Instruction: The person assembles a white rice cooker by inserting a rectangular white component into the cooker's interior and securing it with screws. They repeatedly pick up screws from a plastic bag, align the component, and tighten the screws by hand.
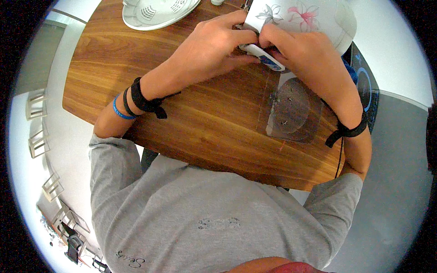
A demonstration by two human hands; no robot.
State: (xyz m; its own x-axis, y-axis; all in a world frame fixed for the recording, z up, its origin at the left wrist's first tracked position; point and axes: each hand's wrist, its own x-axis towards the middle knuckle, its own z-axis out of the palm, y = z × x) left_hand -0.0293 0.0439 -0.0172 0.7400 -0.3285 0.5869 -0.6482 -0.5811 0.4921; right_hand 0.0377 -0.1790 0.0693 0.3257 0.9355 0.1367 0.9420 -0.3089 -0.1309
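My left hand (223, 38) is closed at the far side of the table, its fingers and thumb pinching a small flat white box (269, 59) with a blue patch on it. My right hand (298, 43) meets it from the other side, fingertips bent and pressed near the box's upper end. Between and behind the hands is a white surface with grey and pink flower drawings (291, 16); its lower part is hidden by my fingers. Below my right wrist lies a clear plastic piece (291, 111) with a dark rounded area.
A white slotted dish (159, 13) stands at the far left of the wooden table (205, 113), with a small white round thing (217, 2) beside it. At the right edge is a dark panel with a blue ring (364, 86). Several chairs (38, 141) stand off to the left.
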